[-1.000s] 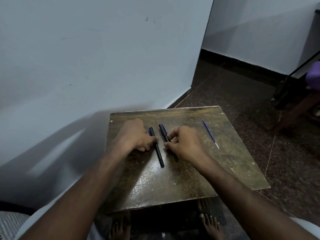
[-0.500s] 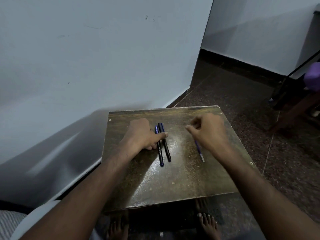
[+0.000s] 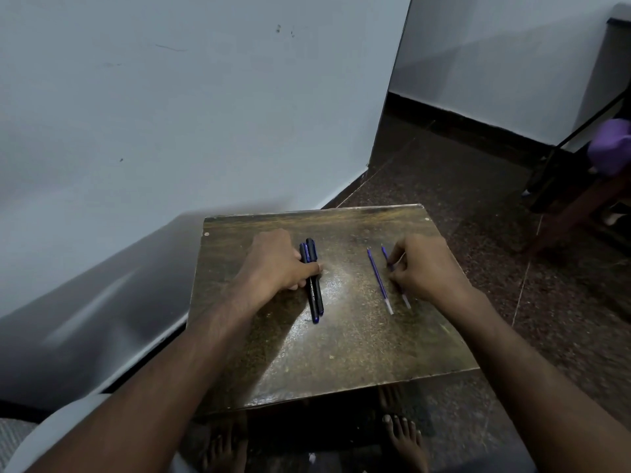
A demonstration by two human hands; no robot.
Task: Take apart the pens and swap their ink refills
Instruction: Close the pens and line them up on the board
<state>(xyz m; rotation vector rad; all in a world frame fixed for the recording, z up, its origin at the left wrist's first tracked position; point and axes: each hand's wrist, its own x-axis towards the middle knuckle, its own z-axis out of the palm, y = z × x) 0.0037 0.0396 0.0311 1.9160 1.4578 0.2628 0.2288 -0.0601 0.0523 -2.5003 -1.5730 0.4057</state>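
Two pen barrels (image 3: pixel 312 281) lie touching near the table's (image 3: pixel 358 363) left edge, pinned under the left hand's (image 3: pixel 276 262) closed fingers. Right hand (image 3: pixel 423 268) pinches one thin refill (image 3: pixel 406 300) beside the other refill (image 3: pixel 379 281), nearer the right edge; both are light, bendable, best held mid-shaft

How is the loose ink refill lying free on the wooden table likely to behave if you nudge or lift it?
The free ink refill looks thin and round, so it would probably roll on the smooth, shiny table. Being so slender, it is likely light and may flex a little. It lies flat, so pinching it up could be fiddly.
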